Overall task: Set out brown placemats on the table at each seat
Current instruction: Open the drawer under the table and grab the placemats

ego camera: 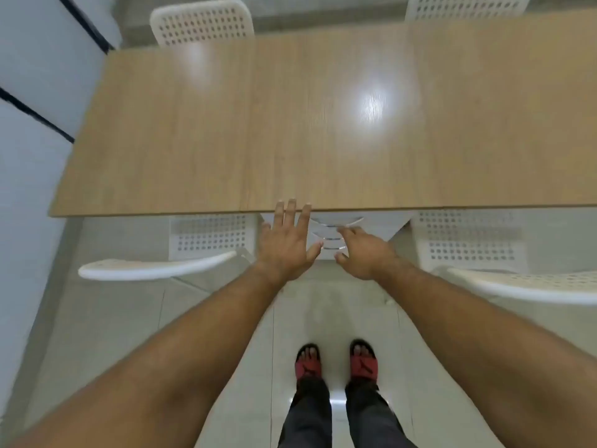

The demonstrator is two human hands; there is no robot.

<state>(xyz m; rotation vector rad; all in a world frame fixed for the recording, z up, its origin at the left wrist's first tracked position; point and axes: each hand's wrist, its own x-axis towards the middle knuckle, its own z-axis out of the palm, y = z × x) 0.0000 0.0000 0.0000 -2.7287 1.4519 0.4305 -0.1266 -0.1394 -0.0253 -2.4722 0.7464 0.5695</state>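
Note:
A long light-wood table [290, 130] fills the upper half of the head view, its top bare. No brown placemat is in sight. My left hand [286, 244] is stretched forward with fingers spread, its fingertips at the table's near edge, holding nothing. My right hand [363, 253] hovers just below that edge, fingers loosely curled and apart, also holding nothing. Between and under the hands, below the tabletop, lies a white support with curved lines [336, 231].
White perforated chairs stand at the near side, one left [206, 240] and one right [478, 240], and two more at the far side [202, 24], [465, 6]. A pale wall with dark strips [35, 92] runs along the left. My feet in red sandals [336, 363] stand on grey tiles.

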